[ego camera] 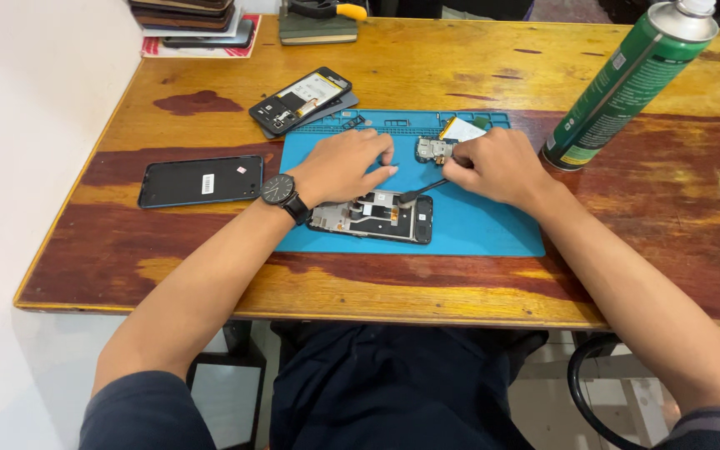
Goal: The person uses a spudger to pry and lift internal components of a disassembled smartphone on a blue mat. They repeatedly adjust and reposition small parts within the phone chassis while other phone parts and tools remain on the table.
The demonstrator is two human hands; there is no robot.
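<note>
Left hand [345,165]: I see it lying palm-down on the blue work mat [493,229], fingers [381,172] loosely spread and flat, holding nothing, just above the opened phone frame [372,217].
Right hand [497,167]: I see its fingers curled tight around a thin dark tool [423,192], whose tip points down-left and meets the top edge of the opened phone frame.
Opened phone frame: it lies flat near the front of the mat, between my two wrists, its inner metal parts showing.
Small circuit board [433,150]: on the mat just between the two hands, beside a white and yellow part [462,129].
Wristwatch [279,190]: black, on the left wrist.
Second open phone [300,101]: on the wooden counter [427,71] behind the mat, resting on a grey cover.
Black phone panel [201,181]: flat on the counter left of the mat, well apart from the hands.
Green spray can [631,83]: leaning at the mat's right far corner.
Stack of phones [193,21]: at the far left edge of the counter.
</note>
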